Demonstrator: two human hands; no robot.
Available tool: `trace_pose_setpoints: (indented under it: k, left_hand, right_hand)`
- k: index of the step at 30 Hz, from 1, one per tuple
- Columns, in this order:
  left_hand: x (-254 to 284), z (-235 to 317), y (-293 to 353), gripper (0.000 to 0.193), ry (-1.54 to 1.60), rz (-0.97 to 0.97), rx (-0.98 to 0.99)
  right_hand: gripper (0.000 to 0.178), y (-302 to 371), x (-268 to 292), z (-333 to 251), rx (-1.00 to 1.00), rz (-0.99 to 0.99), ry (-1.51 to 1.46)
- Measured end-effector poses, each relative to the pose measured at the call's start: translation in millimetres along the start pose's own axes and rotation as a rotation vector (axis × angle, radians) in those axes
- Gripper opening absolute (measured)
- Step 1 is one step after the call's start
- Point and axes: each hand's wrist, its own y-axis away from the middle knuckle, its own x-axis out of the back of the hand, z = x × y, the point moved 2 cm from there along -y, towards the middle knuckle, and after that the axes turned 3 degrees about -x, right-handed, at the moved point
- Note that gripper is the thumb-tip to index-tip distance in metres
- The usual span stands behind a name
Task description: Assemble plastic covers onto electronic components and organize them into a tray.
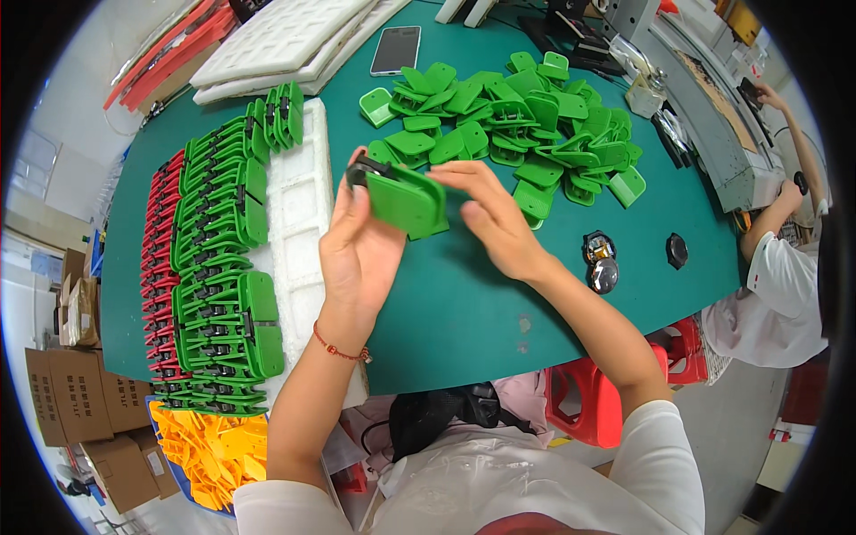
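Observation:
Over the middle of the green table, my left hand [361,254] grips a green plastic clip [406,201] with a black part at its upper left end. The thumb and fingers hold it from the left side. My right hand [495,223] is beside the clip's right edge, fingers stretched out and thumb apart. Whether its fingertips touch the clip is unclear. Just beyond both hands lies a loose heap of green plastic pieces [544,116]. Left of my left hand, rows of green clips [218,223] with black middles stand packed on a white foam tray [299,214], beside a row of red clips [162,267].
Stacked foam sheets [285,45] and a phone [396,51] lie at the back. Two round items, one shiny [604,275] and one black [678,251], sit on the right. Yellow pieces [214,450] fill a blue bin, lower left. Another person's hand [771,96] is by a grey machine [713,107].

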Motion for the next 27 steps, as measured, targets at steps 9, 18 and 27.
trace_pose_setpoints:
  k: [9, 18, 27]
  left_hand:
    - [-0.9, -6.0, 3.2, 0.038, -0.470, 0.096, 0.044]
    - [-11.8, -10.0, 8.8, 0.051, -0.759, 0.042, 0.149]
    - [-7.7, -11.1, 7.3, 0.053, -0.764, 0.045, 0.179]
  right_hand:
    - [0.029, 6.9, -1.8, 6.1, -0.390, 0.066, 0.154]
    - [0.031, 3.3, 39.2, -2.5, -0.447, 0.401, -0.494]
    - [0.018, 8.9, 35.3, -5.6, -0.494, 0.340, -0.647]
